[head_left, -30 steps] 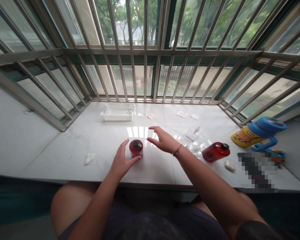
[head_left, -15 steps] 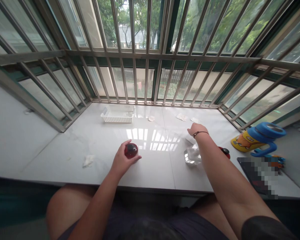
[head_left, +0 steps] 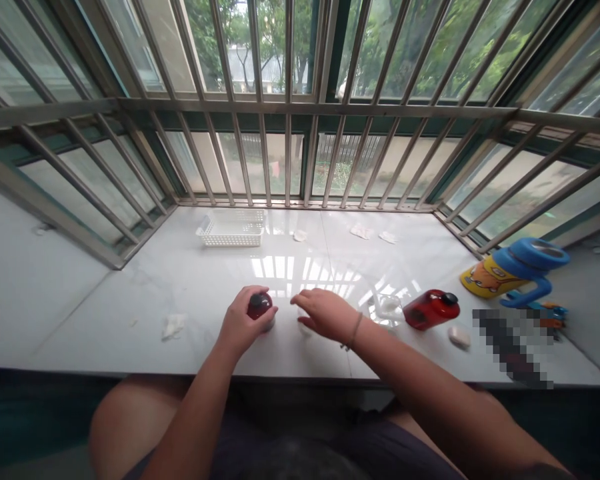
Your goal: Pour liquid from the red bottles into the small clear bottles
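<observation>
Red bottle [head_left: 263,311] gripped by left hand [head_left: 241,320], thumb and fingers wrapped round it, black cap [head_left: 257,302] up; placed nearer front edge of surface [head_left: 105,327] than back edge, just left of middle. Right hand [head_left: 326,315] held just right of it, fingers bent; whether anything is gripped there cannot be told, something clear [head_left: 306,329] seen under palm. Second red bottle [head_left: 431,311] and clear plastic [head_left: 390,308] set toward right edge, blue-yellow mug [head_left: 505,270] beyond them. White basket [head_left: 231,237] placed by back edge, near left corner
</observation>
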